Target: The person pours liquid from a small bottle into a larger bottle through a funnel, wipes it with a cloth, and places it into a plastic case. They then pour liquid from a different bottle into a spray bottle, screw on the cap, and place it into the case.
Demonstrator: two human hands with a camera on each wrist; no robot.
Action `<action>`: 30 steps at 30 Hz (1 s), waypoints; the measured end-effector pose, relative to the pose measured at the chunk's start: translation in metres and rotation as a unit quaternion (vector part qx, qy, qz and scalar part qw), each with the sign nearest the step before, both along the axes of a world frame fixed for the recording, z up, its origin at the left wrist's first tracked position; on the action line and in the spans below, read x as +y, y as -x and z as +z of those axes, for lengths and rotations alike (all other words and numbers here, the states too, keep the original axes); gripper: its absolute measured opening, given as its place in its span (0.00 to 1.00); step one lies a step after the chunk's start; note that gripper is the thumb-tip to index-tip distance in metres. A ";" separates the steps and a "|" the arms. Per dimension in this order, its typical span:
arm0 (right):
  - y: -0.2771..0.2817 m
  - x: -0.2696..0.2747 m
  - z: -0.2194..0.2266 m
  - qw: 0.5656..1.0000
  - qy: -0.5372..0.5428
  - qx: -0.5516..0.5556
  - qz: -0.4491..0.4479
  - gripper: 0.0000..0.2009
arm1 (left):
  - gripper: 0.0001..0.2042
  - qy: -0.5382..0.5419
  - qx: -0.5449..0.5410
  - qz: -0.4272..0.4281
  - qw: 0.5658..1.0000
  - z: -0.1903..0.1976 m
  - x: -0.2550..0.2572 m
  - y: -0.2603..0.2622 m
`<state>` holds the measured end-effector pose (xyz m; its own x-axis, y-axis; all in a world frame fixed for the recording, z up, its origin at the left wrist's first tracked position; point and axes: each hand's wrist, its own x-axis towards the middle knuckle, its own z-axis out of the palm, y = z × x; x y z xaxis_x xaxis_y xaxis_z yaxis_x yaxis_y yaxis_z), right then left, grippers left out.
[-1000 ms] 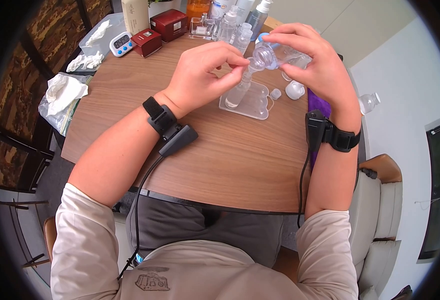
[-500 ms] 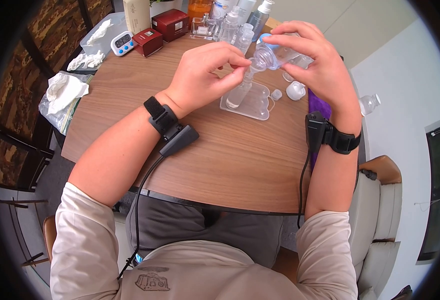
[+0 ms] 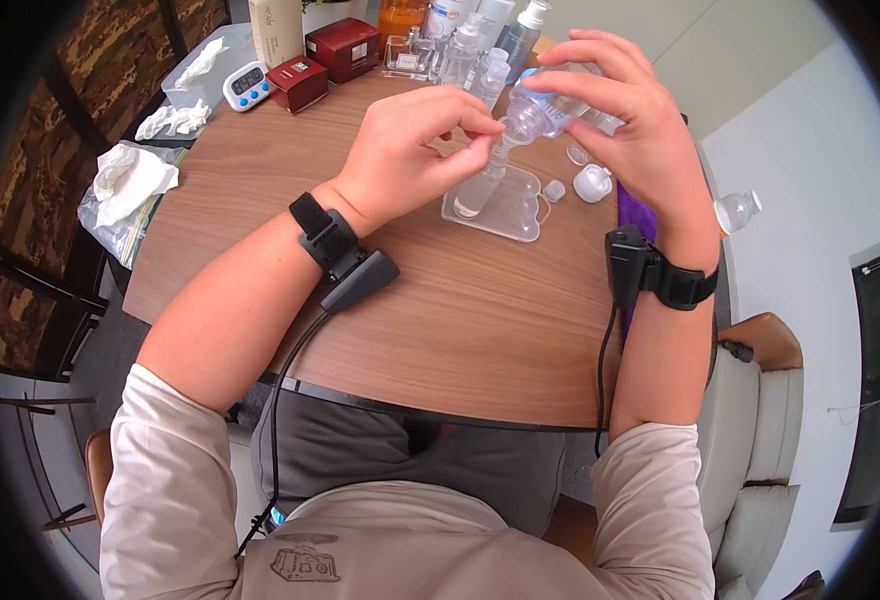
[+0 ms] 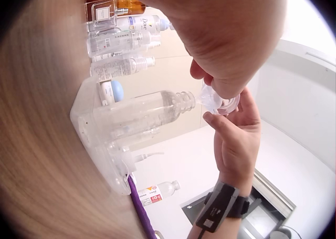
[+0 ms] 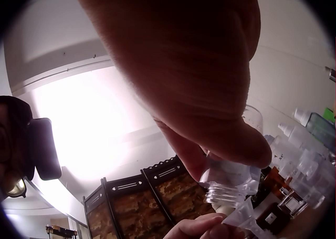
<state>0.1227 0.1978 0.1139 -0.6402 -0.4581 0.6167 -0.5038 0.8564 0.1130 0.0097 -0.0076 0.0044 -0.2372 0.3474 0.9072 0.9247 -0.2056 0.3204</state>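
A clear bottle (image 3: pixel 479 190) stands upright on a clear plastic tray (image 3: pixel 520 222), a little liquid at its base. Above its neck, the left hand (image 3: pixel 415 143) pinches a small clear funnel (image 4: pixel 209 98) between thumb and fingertips. The right hand (image 3: pixel 635 125) grips a second clear bottle (image 3: pixel 550 112), tilted with its threaded mouth toward the funnel. In the right wrist view that bottle's threads (image 5: pixel 223 193) are just above the funnel (image 5: pixel 244 218). Whether liquid is flowing cannot be told.
A small cap (image 3: pixel 554 190) and a larger white cap (image 3: pixel 592 183) lie right of the tray. Several bottles, a perfume bottle (image 3: pixel 409 57) and red boxes (image 3: pixel 298 83) line the back. A timer (image 3: pixel 248 87) and tissues (image 3: pixel 133 187) are at left, a purple cloth (image 3: pixel 637 213) at right.
The right hand has shifted slightly and tilted its bottle a little differently, its mouth still by the funnel. The left hand keeps its pinch, almost still.
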 end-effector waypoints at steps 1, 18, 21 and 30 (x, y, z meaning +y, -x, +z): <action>0.001 0.000 0.000 1.000 0.000 0.000 0.000 0.22 | 0.07 0.002 -0.007 0.000 1.000 0.000 0.000 0.000; -0.001 -0.015 0.005 0.995 -0.074 0.059 0.008 0.24 | 0.06 -0.001 -0.025 -0.002 1.000 0.000 0.000 0.001; -0.001 -0.016 0.004 0.995 -0.072 0.073 0.012 0.23 | 0.06 -0.001 -0.025 -0.004 1.000 0.000 0.000 0.001; -0.001 -0.017 0.004 0.994 -0.070 0.083 0.015 0.22 | 0.06 -0.003 -0.023 -0.005 1.000 0.000 0.000 0.001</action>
<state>0.1236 0.1805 0.1178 -0.5199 -0.5638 0.6418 -0.4934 0.8115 0.3131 0.0085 -0.0074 0.0042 -0.2760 0.3436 0.8976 0.9068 -0.2166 0.3617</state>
